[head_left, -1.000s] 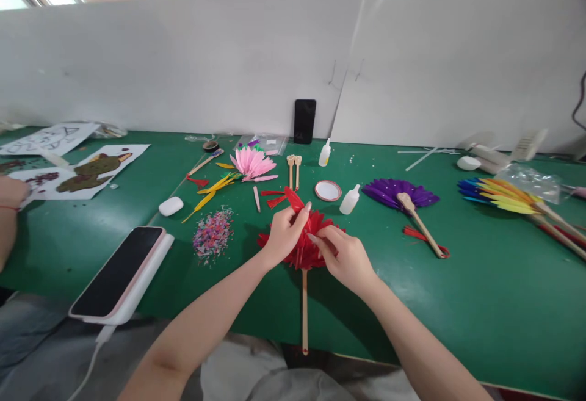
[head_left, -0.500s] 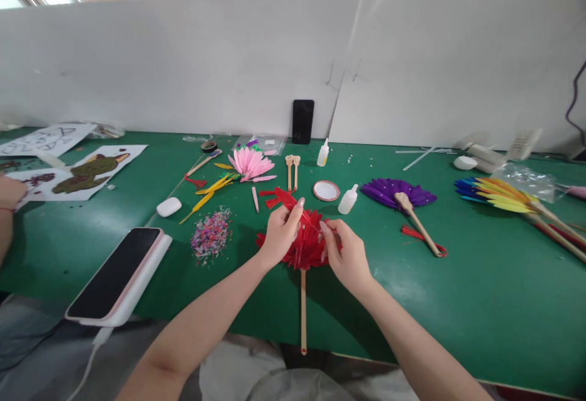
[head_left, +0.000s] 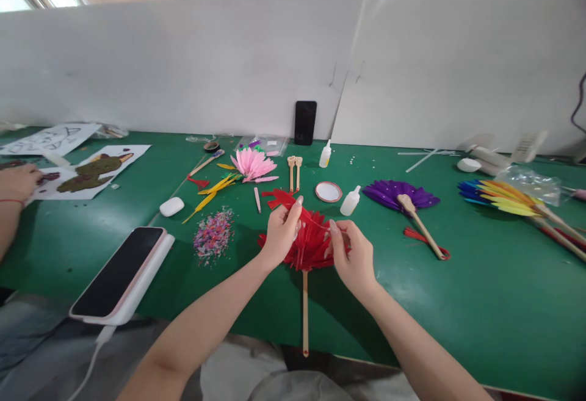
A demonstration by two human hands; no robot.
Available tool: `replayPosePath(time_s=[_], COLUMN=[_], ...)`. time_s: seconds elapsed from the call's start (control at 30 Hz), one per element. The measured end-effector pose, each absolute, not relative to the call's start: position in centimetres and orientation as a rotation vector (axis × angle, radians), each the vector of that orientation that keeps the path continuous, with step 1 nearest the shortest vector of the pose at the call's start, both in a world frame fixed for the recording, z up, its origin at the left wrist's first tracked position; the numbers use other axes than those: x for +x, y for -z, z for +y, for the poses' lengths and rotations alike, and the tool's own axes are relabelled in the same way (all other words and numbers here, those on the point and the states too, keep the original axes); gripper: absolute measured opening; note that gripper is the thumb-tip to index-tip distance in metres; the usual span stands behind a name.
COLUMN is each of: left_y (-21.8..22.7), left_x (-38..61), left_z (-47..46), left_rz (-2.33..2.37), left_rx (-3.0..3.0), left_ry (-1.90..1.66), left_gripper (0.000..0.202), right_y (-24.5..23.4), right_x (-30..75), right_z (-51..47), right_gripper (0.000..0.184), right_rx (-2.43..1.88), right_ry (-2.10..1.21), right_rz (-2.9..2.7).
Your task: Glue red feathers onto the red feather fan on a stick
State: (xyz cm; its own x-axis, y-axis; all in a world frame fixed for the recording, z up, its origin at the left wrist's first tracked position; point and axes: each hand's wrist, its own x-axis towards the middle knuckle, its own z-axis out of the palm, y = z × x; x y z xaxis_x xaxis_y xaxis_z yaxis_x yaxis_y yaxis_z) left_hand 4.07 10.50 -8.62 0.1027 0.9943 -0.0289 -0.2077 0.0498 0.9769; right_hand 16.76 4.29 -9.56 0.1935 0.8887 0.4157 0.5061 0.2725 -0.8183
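A red feather fan on a thin wooden stick lies on the green table in front of me. My left hand pinches a red feather at the fan's upper left edge. My right hand pinches the same feather's other end just right of the fan's middle. Loose red feathers lie just behind the fan.
A phone on a white power bank lies at the left. Nearby are confetti, a pink fan, glue bottles, a round lid, a purple fan and a multicoloured fan. Another person's hand rests on paper artwork far left.
My right hand has closed into a pinch on the feather and shifted slightly right. The other person's hand at far left has moved further into view.
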Motion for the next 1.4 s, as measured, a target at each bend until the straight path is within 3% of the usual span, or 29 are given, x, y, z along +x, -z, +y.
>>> replayPosePath(time_s=[0.6,0.83,1.1,1.4], left_y=[8.8,8.8,8.7,8.8], left_x=[3.7,3.7,3.7,4.0], left_z=[10.6,10.7,10.8,10.7], left_rz=[1.128,1.145,1.122,1.104], left_rx=[1.293,1.328,1.391,1.159], left_ry=[-1.189,-1.178,-1.087,-1.101], left_gripper=[0.046,0.047,0.040,0.045], right_y=[8.8,9.8,9.9,10.1], right_x=[17.1,17.3,17.5,17.3], right_z=[4.6,4.8,4.8,4.9], right_gripper=[0.026,0.013,0.019,0.021], right_rx=[-1.267,-1.255,-1.217,-1.307], right_ry=[-0.636,-0.508,-0.468,-0.197], right_rz=[-1.550,-1.690,-1.898,-1.879])
